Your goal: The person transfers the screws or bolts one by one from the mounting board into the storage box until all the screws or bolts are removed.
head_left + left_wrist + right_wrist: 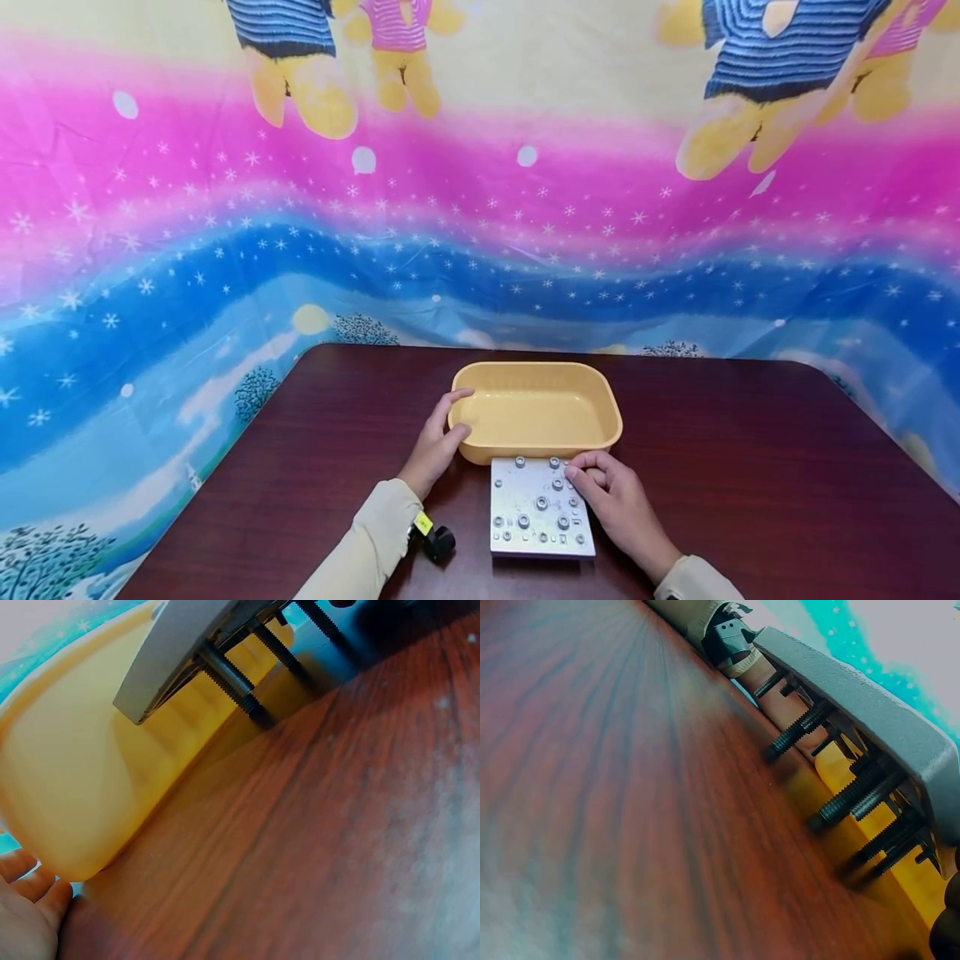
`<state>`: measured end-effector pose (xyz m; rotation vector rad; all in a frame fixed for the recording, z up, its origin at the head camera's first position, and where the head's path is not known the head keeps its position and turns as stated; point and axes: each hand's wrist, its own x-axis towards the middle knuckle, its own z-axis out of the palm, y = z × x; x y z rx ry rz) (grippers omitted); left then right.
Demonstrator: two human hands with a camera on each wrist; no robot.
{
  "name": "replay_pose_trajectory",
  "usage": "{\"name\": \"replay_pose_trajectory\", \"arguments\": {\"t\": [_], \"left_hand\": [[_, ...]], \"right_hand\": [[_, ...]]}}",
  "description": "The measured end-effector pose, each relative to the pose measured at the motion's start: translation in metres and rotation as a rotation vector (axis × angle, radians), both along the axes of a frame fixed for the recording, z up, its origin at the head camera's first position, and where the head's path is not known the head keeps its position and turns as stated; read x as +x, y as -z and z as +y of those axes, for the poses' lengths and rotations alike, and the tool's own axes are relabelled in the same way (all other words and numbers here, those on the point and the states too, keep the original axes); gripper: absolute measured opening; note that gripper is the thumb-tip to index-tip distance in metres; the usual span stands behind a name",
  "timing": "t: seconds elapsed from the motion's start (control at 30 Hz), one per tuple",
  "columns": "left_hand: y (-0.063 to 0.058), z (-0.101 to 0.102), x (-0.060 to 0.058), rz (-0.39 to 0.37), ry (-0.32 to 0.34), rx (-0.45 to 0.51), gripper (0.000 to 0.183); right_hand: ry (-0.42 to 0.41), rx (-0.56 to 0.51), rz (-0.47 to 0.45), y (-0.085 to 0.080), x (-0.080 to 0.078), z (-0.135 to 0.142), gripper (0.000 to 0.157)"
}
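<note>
A yellow plastic basin [540, 412] sits on the table; its inside shows bare. My left hand [433, 446] holds the basin's left end, thumb and forefinger over the rim. In the left wrist view the other fingers [34, 885] lie against the outer wall. Right before the basin is a square metal plate [517, 492] set with bolt heads of several sizes. Threaded bolts [847, 799] stick out beneath it, their ends close over the table. My right hand [618, 504] pinches the plate's far right corner, thumb on top, other fingers curled at the edge.
The dark red-brown wooden table [750, 467] has rounded far corners. Behind it hangs a colourful printed cloth [480, 233] with snowflakes and bears. A black camera [438, 543] is strapped at my left wrist, close to the table and left of the plate.
</note>
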<state>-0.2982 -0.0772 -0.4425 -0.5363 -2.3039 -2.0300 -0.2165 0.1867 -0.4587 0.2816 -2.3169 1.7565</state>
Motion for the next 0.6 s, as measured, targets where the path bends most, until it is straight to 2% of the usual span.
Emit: {"name": "replay_pose_trajectory", "arguments": {"t": [0.1, 0.2, 0.33, 0.6], "left_hand": [[0.01, 0.0, -0.007, 0.009, -0.012, -0.003, 0.056], [0.014, 0.0, -0.009, 0.019, -0.013, -0.005, 0.056], [0.015, 0.0, -0.009, 0.019, -0.014, -0.005, 0.056], [0.011, 0.0, -0.008, 0.007, -0.022, -0.015, 0.057]], "right_hand": [[0.01, -0.015, 0.035, -0.002, 0.001, -0.001, 0.012], [0.022, -0.023, 0.081, -0.004, 0.002, -0.002, 0.01], [0.051, -0.025, 0.128, -0.006, 0.002, -0.002, 0.009], [0.116, -0.051, 0.134, -0.008, 0.002, -0.001, 0.01]]}}
